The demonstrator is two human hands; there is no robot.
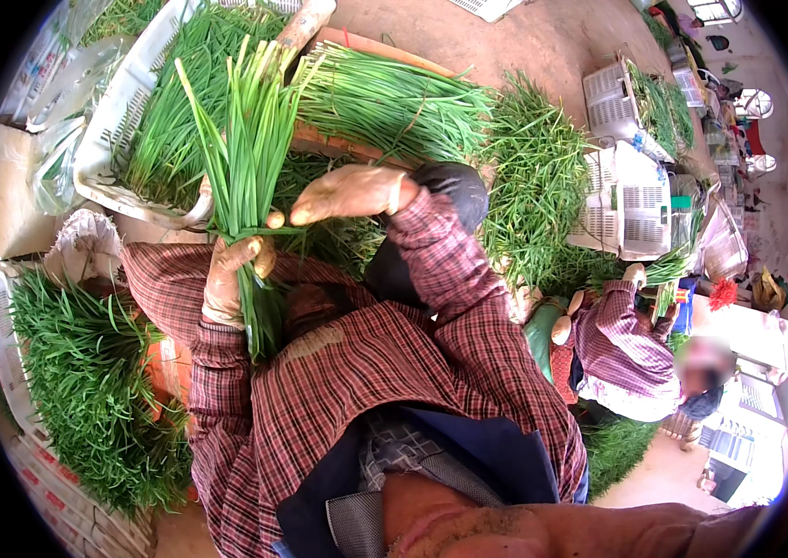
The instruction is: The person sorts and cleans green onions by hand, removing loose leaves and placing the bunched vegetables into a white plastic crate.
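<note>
My left hand (231, 274), in a pale glove, is closed around the middle of a bunch of garlic chives (250, 139). The cut pale ends point away from me, and the leafy tips hang down against my checked sleeve and lap. A green blade wraps across the bunch just above my left fingers. To the right, my right hand (352, 193), also gloved, pinches the end of this blade between thumb and fingers. Just beyond my hands, a laid-out row of chives (394, 102) rests on a wooden board (384, 54).
A white crate (96, 153) of chives stands at the far left, another crate (5, 325) of them beside my left arm. Loose greens (538, 177) are heaped right of my knee. White crates (619, 200) stand further right. A co-worker (626, 344) sits at right, handling greens.
</note>
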